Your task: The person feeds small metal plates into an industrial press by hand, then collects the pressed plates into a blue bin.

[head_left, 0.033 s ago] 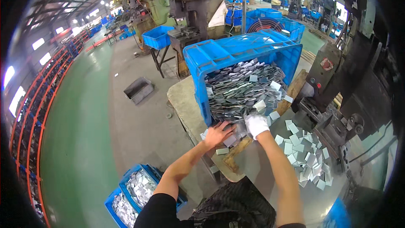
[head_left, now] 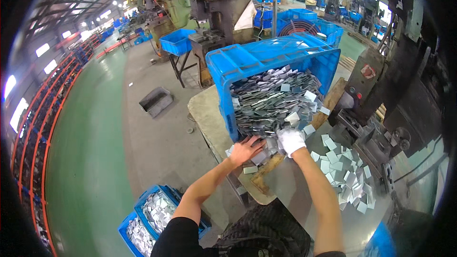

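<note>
My bare left hand lies flat with fingers spread and released on the loose square metal plates at the mouth of the tipped blue crate in the centre of the frame. My white-gloved right hand sits just beside it, fingers curled into the same pile; whether they grip a plate I cannot tell. More plates lie scattered on the table at lower right, and two blue bins of plates stand on the floor at lower left.
</note>
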`<move>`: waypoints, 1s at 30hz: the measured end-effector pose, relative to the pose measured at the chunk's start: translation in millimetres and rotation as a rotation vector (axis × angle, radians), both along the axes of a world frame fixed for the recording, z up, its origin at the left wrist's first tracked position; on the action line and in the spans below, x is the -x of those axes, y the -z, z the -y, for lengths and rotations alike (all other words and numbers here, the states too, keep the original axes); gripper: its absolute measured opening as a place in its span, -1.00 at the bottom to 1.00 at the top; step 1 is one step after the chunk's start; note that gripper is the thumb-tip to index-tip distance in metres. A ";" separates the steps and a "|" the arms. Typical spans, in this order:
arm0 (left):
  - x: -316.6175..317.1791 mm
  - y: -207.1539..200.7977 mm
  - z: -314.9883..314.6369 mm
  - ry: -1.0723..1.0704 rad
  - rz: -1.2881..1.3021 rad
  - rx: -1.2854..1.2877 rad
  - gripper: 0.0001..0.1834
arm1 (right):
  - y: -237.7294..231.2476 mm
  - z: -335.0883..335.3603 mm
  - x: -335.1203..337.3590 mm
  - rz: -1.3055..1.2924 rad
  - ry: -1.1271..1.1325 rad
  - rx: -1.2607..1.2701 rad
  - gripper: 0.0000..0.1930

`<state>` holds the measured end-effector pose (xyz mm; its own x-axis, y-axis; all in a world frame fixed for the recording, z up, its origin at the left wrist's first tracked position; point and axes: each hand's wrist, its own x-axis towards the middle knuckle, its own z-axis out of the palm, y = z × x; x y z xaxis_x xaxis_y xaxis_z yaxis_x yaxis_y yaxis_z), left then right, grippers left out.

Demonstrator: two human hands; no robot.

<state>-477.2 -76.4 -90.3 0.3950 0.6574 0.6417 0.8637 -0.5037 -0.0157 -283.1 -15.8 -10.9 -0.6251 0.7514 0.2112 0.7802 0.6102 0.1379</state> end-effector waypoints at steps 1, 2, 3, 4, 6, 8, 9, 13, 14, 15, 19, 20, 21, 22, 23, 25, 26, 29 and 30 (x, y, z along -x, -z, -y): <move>-0.9 -3.5 -1.9 0.015 -0.026 -0.035 -0.52 | -7.8 4.5 -12.5 -0.055 -0.033 -0.033 -0.79; -1.7 -8.8 -2.8 0.026 -0.054 -0.069 -0.54 | -12.7 6.4 -23.3 0.028 -0.054 -0.043 -0.72; -5.0 -13.3 -3.3 0.031 -0.054 -0.066 -0.54 | -15.7 9.1 -33.5 0.027 -0.049 -0.039 -0.72; -9.7 -21.7 -3.6 0.083 -0.061 -0.066 -0.52 | -18.5 12.9 -44.6 0.043 0.012 -0.066 -0.68; -9.9 -26.6 -5.8 0.127 -0.072 -0.061 -0.50 | -21.7 20.2 -64.3 0.059 0.081 -0.133 -0.60; -17.6 -27.6 -13.4 0.044 -0.249 0.050 -0.43 | -13.1 19.3 -101.1 0.011 0.106 -0.275 -0.56; -16.4 -25.9 -13.5 0.034 -0.250 0.058 -0.43 | -23.9 27.5 -114.5 -0.020 0.042 -0.294 -0.53; -20.5 -27.3 -18.8 -0.010 -0.343 0.132 -0.36 | -35.9 62.3 -172.0 0.078 0.300 -0.178 -0.52; -29.1 -28.9 -26.1 0.022 -0.343 0.143 -0.37 | -25.7 70.0 -203.3 0.150 0.305 -0.217 -0.54; -34.8 -29.7 -31.6 0.045 -0.348 0.159 -0.38 | -22.0 76.8 -220.7 0.245 0.452 -0.053 -0.54; -40.1 -33.2 -45.0 0.023 -0.424 0.246 -0.45 | -13.6 103.8 -252.1 0.102 0.455 0.058 -0.52; -30.1 -31.1 -45.8 0.034 -0.404 0.254 -0.48 | -22.1 112.9 -250.7 -0.027 0.472 0.145 -0.50; -26.6 -28.4 -51.2 0.065 -0.407 0.172 -0.50 | -7.0 117.4 -263.4 -0.085 0.418 0.081 -0.47; -31.7 -38.3 -50.4 0.065 -0.442 0.236 -0.47 | -8.5 122.0 -269.2 -0.076 0.475 0.159 -0.41; -35.5 -47.5 -49.9 0.110 -0.408 0.180 -0.49 | -12.4 123.8 -272.5 -0.057 0.491 0.229 -0.41; -40.3 -58.5 -51.4 0.246 -0.253 0.051 -0.54 | -10.8 121.8 -268.3 0.069 0.455 0.100 -0.35; -38.7 -63.5 -49.8 0.209 -0.278 0.143 -0.57 | -30.2 125.1 -252.5 0.071 0.471 0.200 -0.35; -48.6 -60.3 -55.3 0.245 -0.210 0.230 -0.68 | -47.2 136.5 -252.3 0.077 0.531 0.342 -0.34; -53.3 -57.4 -56.8 0.226 -0.150 0.223 -0.70 | -45.6 137.7 -255.7 0.079 0.555 0.385 -0.33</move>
<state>-423.9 -19.5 -33.0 0.6252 0.6605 0.4157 0.7267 -0.6870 -0.0015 -27.4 -153.5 34.7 -0.1273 0.9779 -0.1657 0.9884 0.1390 0.0608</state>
